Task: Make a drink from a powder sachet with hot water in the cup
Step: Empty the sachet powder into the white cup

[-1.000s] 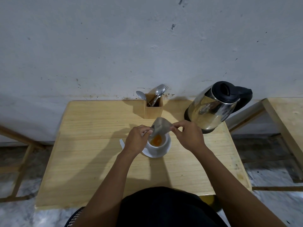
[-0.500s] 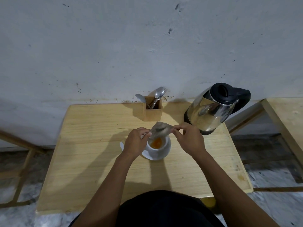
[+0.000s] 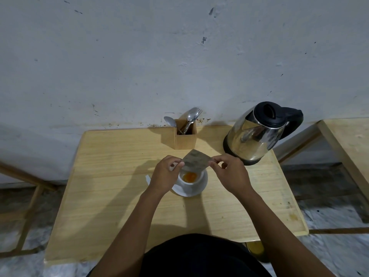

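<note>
Pinching a grey sachet [image 3: 196,162] above the white cup [image 3: 189,179], both hands [image 3: 164,173] [image 3: 229,173] hide its rim. Steel kettle [image 3: 257,132] and wooden cutlery box [image 3: 185,135] line the table's [image 3: 111,176] far edge.

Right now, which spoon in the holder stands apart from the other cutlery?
The small spoon leaning out over the left side of the wooden holder; the larger spoon stands bunched with a fork at the right.

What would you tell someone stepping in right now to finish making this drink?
Left hand and right hand each pinch one end of the sachet, held over the cup.
The cup sits on its saucer mid-table, with orange powder already in it.
The kettle stands at the back right; spoons wait in the wooden holder.
Left to do: put the sachet aside, pour the hot water, stir.
</note>
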A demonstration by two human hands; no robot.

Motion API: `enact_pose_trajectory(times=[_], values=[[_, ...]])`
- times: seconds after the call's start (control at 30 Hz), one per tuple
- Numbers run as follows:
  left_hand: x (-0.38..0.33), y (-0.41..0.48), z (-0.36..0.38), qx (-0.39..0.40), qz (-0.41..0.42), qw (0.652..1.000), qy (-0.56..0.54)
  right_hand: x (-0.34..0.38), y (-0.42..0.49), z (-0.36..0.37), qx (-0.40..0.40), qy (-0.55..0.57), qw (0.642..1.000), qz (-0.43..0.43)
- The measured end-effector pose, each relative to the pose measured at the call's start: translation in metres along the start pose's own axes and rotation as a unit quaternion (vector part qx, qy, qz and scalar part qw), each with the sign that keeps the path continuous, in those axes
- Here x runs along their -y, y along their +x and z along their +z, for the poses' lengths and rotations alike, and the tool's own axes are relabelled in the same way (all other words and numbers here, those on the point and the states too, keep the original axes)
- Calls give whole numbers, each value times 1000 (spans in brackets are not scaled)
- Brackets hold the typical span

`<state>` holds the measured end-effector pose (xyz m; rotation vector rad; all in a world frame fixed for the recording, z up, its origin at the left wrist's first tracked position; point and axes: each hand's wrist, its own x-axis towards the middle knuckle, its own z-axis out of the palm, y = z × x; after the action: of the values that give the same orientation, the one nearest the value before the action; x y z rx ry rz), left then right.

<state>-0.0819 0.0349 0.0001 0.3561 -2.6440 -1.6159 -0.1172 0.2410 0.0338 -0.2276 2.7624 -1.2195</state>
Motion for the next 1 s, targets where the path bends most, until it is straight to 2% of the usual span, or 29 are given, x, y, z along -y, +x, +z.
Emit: enact_pose_trajectory(times=[0.1, 0.23, 0.3, 0.37, 0.47, 0.6, 0.7, 0.83, 0.9, 1.0], values=[[-6, -2, -7, -21, -46, 997, -52, -3, -4, 1, -21, 25, 999, -35], [-16, -2, -19, -34, -154, 985, -70, -3, -12, 6, -72, 38, 994, -77], [-21, -2, -24, 4, -215, 971, -101, -3, -16, 9, -97, 16, 989, -112], [-27, -3, -28, 78, -263, 949, -158, -5, -19, 13, -115, -16, 982, -150], [-30, -4, -28, 137, -261, 926, -235, -7, -23, 18, -137, -60, 962, -229], [-26, -6, -30, 104, -234, 938, -233, -6, -25, 26, -120, -68, 950, -279], [-21, -7, -36, 65, -231, 943, -229, -5, -25, 31, -74, -67, 962, -252], [-13, -11, -46, 23, -211, 954, -211, -5, -19, 38, 45, -58, 991, -110], [-5, -13, -49, -11, -205, 961, -186, -6, -13, 42, 108, -60, 992, -35], [20, -18, -50, -68, -212, 964, -144, -3, -3, 51, 162, -86, 983, 7]])
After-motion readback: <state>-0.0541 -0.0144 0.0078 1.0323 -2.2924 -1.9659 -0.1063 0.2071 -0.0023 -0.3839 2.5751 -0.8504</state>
